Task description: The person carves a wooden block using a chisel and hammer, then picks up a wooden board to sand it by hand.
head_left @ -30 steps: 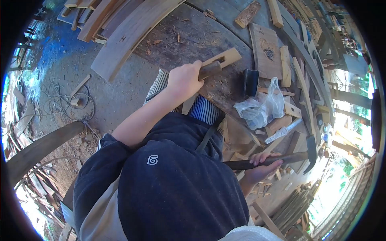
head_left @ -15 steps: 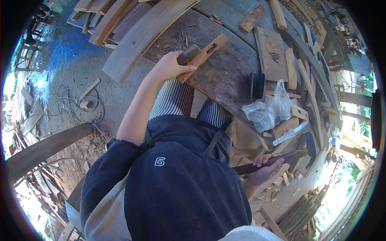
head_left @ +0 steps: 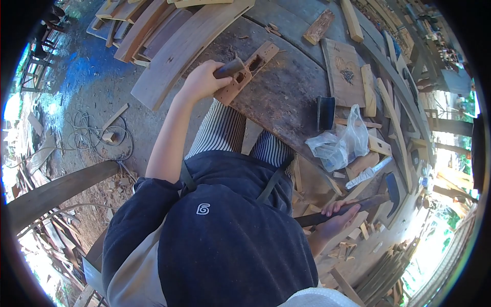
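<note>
My left hand (head_left: pixel 201 81) is closed around a thick, round wooden piece (head_left: pixel 229 68) like a short handle. This lies across a brown wooden block (head_left: pixel 264 52) with rectangular holes, its holed face turned up towards me. The block is over the near left edge of the worktable (head_left: pixel 286 97), above my striped trousers. Lower right, my right hand (head_left: pixel 335 217) is wrapped around the dark handle of an adze (head_left: pixel 371 202). Its curved metal head points away to the right, beside the cluttered table end.
Curved planks (head_left: pixel 189 48) are stacked at upper left. On the table are a dark angled piece (head_left: pixel 326 113), a clear plastic bag (head_left: pixel 340 148) and a board (head_left: pixel 345 71) with small dark pieces on it. Cord (head_left: pixel 99 135) lies coiled on the floor.
The holed block has turned in my left hand, so more of its face shows, and it has shifted slightly left. My right hand and the adze have hardly moved.
</note>
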### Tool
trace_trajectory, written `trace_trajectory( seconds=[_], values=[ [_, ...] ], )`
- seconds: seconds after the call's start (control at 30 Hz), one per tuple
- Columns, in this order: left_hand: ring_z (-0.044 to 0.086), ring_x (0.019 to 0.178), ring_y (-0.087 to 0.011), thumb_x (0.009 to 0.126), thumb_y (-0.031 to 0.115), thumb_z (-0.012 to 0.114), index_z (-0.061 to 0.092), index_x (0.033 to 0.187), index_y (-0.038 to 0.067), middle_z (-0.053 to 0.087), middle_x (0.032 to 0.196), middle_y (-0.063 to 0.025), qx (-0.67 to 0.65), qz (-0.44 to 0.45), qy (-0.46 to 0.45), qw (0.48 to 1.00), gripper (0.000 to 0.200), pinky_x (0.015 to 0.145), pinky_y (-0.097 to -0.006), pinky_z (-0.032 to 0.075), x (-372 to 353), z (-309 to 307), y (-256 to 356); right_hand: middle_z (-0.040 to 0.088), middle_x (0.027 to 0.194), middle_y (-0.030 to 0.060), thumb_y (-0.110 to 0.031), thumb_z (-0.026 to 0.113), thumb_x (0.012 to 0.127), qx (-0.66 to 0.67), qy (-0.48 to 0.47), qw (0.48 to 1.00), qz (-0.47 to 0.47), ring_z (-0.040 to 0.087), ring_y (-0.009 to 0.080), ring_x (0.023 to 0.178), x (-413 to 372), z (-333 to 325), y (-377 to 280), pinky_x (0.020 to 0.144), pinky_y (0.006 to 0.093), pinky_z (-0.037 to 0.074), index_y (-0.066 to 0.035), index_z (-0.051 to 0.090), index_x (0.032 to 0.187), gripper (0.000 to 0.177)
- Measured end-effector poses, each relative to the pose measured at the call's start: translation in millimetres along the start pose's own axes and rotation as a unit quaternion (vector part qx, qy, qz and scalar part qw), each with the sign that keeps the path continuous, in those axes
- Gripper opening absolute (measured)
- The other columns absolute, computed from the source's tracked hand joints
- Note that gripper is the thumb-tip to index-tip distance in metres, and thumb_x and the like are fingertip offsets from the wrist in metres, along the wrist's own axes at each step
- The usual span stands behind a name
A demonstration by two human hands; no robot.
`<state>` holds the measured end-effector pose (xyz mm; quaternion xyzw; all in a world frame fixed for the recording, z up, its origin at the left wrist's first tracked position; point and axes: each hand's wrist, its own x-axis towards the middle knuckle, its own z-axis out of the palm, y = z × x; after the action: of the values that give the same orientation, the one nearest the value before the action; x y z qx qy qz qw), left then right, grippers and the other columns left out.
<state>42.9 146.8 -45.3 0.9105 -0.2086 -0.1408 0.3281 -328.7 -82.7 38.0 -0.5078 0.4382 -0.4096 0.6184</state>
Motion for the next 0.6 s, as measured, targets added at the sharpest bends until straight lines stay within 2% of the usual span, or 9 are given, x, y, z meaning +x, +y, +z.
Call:
trace_trajectory(
  seconds=[0.13, 0.2, 0.27, 0.33, 0.37, 0.4, 0.47, 0.53, 0.6],
  values=[
    [0.063, 0.104, -0.0320, 0.079, 0.038, 0.077, 0.066, 0.116, 0.004, 0.066, 0.110, -0.0165, -0.033, -0.005, -0.027, 0.999, 0.051, 0.089, -0.0402, 0.048, -5, 9, 20, 0.044, 0.060, 0.0025, -0.041, 0.041, 0.104, -0.011, 0.007, 1.000, 0.012, 0.039, 0.0098, 0.045, -1, 8, -2, 0.040, 0.0246, 0.036, -0.010, 0.045, 0.098, 0.032],
    [0.063, 0.105, -0.0319, 0.076, 0.046, 0.077, 0.066, 0.116, 0.004, 0.066, 0.110, -0.0169, -0.064, 0.023, -0.064, 0.996, 0.059, 0.089, -0.0394, 0.048, -10, 16, 32, 0.043, 0.060, 0.0025, -0.041, 0.041, 0.104, -0.014, 0.001, 1.000, 0.011, 0.040, 0.0098, 0.045, -2, 9, -2, 0.040, 0.0244, 0.036, -0.010, 0.045, 0.098, 0.032],
    [0.064, 0.101, -0.0324, 0.076, 0.048, 0.077, 0.067, 0.112, 0.007, 0.067, 0.104, -0.0161, -0.065, 0.050, -0.043, 0.996, 0.056, 0.087, -0.0399, 0.049, -16, 25, 44, 0.043, 0.060, 0.0024, -0.041, 0.041, 0.104, -0.017, -0.002, 1.000, 0.010, 0.040, 0.0098, 0.045, -1, 8, -2, 0.040, 0.0241, 0.036, -0.010, 0.044, 0.098, 0.032],
    [0.066, 0.093, -0.0325, 0.077, 0.046, 0.076, 0.068, 0.105, 0.012, 0.069, 0.095, -0.0133, 0.000, -0.004, -0.010, 1.000, 0.045, 0.082, -0.0412, 0.051, -22, 29, 66, 0.043, 0.061, 0.0024, -0.041, 0.041, 0.104, -0.011, -0.007, 1.000, 0.004, 0.040, 0.0098, 0.046, 1, 6, -3, 0.040, 0.0240, 0.036, -0.010, 0.045, 0.099, 0.032],
    [0.067, 0.085, -0.0317, 0.078, 0.039, 0.076, 0.066, 0.099, 0.014, 0.070, 0.087, -0.0096, 0.027, 0.023, 0.033, 0.999, 0.034, 0.075, -0.0414, 0.052, -24, 32, 79, 0.043, 0.061, 0.0024, -0.041, 0.041, 0.104, -0.014, -0.005, 1.000, 0.003, 0.040, 0.0098, 0.046, 1, 6, -4, 0.040, 0.0240, 0.036, -0.010, 0.045, 0.099, 0.032],
    [0.067, 0.085, -0.0317, 0.078, 0.039, 0.076, 0.066, 0.099, 0.014, 0.070, 0.087, -0.0096, 0.024, 0.022, 0.031, 0.999, 0.034, 0.075, -0.0414, 0.052, -26, 33, 94, 0.044, 0.061, 0.0025, -0.041, 0.041, 0.104, -0.008, -0.001, 1.000, 0.001, 0.041, 0.0099, 0.046, 1, 7, -5, 0.040, 0.0240, 0.036, -0.010, 0.045, 0.100, 0.032],
    [0.068, 0.081, -0.0295, 0.077, 0.033, 0.074, 0.065, 0.095, 0.014, 0.068, 0.083, -0.0078, -0.044, 0.165, 0.009, 0.985, 0.028, 0.070, -0.0402, 0.053, -30, 33, 126, 0.044, 0.062, 0.0026, -0.041, 0.041, 0.104, -0.005, 0.000, 1.000, -0.001, 0.041, 0.0099, 0.047, 0, 11, -8, 0.040, 0.0240, 0.036, -0.009, 0.045, 0.100, 0.032],
    [0.068, 0.079, -0.0279, 0.074, 0.027, 0.073, 0.063, 0.090, 0.013, 0.067, 0.079, -0.0071, -0.024, 0.294, -0.037, 0.955, 0.024, 0.068, -0.0404, 0.052, -28, 44, 156, 0.041, 0.063, 0.0008, -0.042, 0.040, 0.104, -0.008, 0.022, 1.000, 0.005, 0.038, 0.0096, 0.046, 0, 16, -8, 0.042, 0.0240, 0.035, -0.011, 0.047, 0.099, 0.033],
    [0.068, 0.077, -0.0270, 0.072, 0.025, 0.074, 0.062, 0.087, 0.013, 0.066, 0.077, -0.0062, -0.002, 0.352, -0.047, 0.935, 0.022, 0.067, -0.0405, 0.052, -21, 65, 171, 0.042, 0.063, 0.0009, -0.043, 0.040, 0.104, -0.010, 0.012, 1.000, 0.007, 0.038, 0.0096, 0.045, 1, 13, -8, 0.041, 0.0239, 0.035, -0.011, 0.046, 0.099, 0.033]
  ],
)
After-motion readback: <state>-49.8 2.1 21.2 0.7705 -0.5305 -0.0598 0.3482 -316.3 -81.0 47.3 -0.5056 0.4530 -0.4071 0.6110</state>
